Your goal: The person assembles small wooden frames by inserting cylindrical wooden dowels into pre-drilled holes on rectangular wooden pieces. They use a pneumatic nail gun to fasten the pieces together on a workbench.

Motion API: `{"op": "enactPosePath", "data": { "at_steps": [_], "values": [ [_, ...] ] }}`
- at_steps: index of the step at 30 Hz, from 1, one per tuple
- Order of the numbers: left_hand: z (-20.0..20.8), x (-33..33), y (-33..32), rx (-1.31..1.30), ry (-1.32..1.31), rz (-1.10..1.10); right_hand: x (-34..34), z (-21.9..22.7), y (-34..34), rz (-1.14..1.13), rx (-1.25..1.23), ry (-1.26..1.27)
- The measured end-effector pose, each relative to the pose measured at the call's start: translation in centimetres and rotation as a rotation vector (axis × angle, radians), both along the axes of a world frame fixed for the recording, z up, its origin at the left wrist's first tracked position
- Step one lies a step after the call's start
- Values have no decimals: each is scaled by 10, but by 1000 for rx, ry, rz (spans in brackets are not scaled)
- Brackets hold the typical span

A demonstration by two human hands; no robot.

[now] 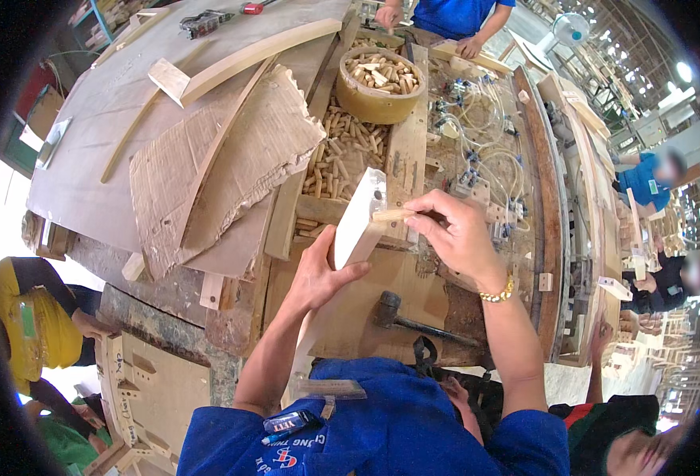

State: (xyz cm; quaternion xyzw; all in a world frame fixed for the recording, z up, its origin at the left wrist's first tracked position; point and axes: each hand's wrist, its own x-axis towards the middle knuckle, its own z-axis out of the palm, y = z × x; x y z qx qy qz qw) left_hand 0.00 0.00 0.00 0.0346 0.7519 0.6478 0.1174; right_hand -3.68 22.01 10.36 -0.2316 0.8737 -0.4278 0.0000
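Observation:
My left hand (pixel 320 274) is closed round a long pale wooden piece (pixel 358 220), which stands tilted with its far end raised. A dark hole shows near that end. Between the thumb and fingers of my right hand (pixel 459 236) is a wooden dowel (pixel 396 215), pointing left. The dowel's tip meets the side of the wooden piece; whether it sits in a hole I cannot tell. Below my hands a black mallet (pixel 388 308) lies on the bench. Past the wooden piece, a bin holds many loose dowels (pixel 342 155), and a round tub (pixel 377 103) of dowels stands over it.
To the left, torn cardboard (pixel 231 159) and an angled wooden frame part (pixel 255 59) lie on a table, with a power tool (pixel 205 24) farther back. Clear hoses and fittings (pixel 477 143) cover the right side. Across the bench, a person in blue (pixel 453 16) works; others stand at both sides.

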Motion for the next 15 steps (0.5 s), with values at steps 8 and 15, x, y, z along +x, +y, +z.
{"op": "enactPosePath", "data": {
  "at_steps": [8,15],
  "values": [
    [17,3,4,-181,47,-26,-4,19,10,257,245,353],
    [4,8,22,-347,188,46,5,-3,21,24,122,9]
  ]
}}
